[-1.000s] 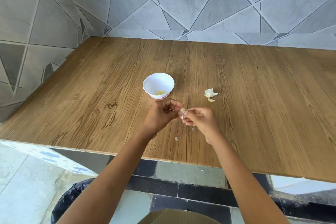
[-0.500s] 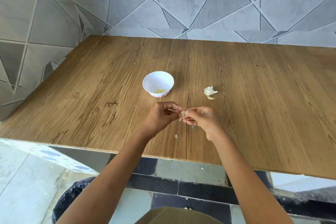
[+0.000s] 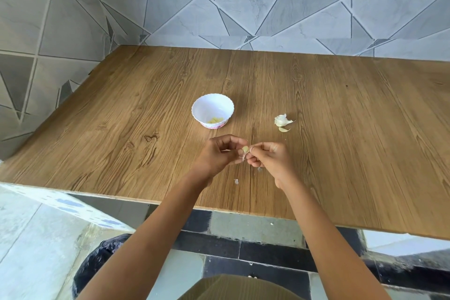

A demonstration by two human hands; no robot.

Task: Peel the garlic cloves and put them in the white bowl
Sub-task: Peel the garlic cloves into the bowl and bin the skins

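Note:
A small pale garlic clove (image 3: 245, 149) sits between my two hands, just above the wooden table. My left hand (image 3: 220, 154) pinches it from the left and my right hand (image 3: 270, 157) pinches its skin from the right. Beyond my hands stands the white bowl (image 3: 212, 111), scalloped at the rim, with a few yellowish peeled cloves (image 3: 215, 120) at its bottom. To the right of the bowl lies a piece of garlic bulb (image 3: 281, 120) with a loose clove (image 3: 283, 129) beside it.
Small bits of garlic skin (image 3: 236, 181) lie on the wooden table (image 3: 121, 129) under my hands. The table's front edge runs just below my wrists. Tiled walls close the back and left. A dark bag (image 3: 97, 258) sits on the floor below.
Both hands stay together on the clove with only small finger movements. The bowl and bulb have not moved on the table.

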